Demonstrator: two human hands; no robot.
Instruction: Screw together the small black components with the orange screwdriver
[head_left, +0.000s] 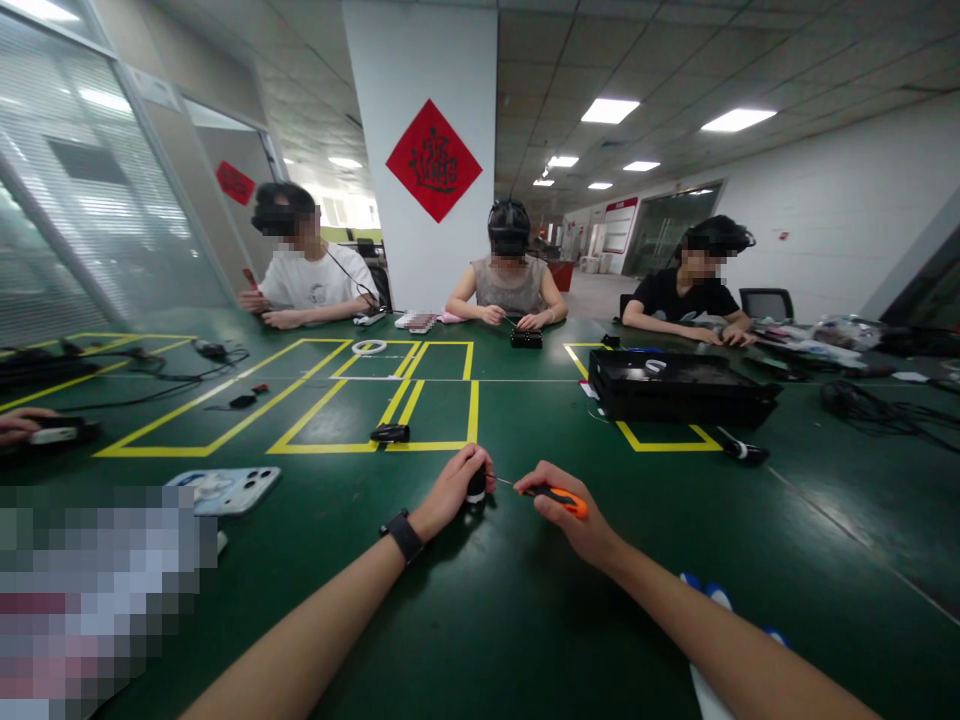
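Observation:
My left hand (pixel 459 487) is closed around a small black device (pixel 476 486) that rests on the green table (pixel 480 610). A dark watch sits on that wrist. My right hand (pixel 564 508) grips an orange-handled screwdriver (pixel 564 498). Its thin metal shaft points left and its tip meets the black device. Both hands are near the table's middle, just in front of the yellow tape lines.
A black computer mouse (pixel 390 433) lies on the yellow tape ahead. A black tray (pixel 679 385) stands at the right. A phone in a pale case (pixel 223 488) lies at the left. Three people sit across the table. Cables lie at both sides.

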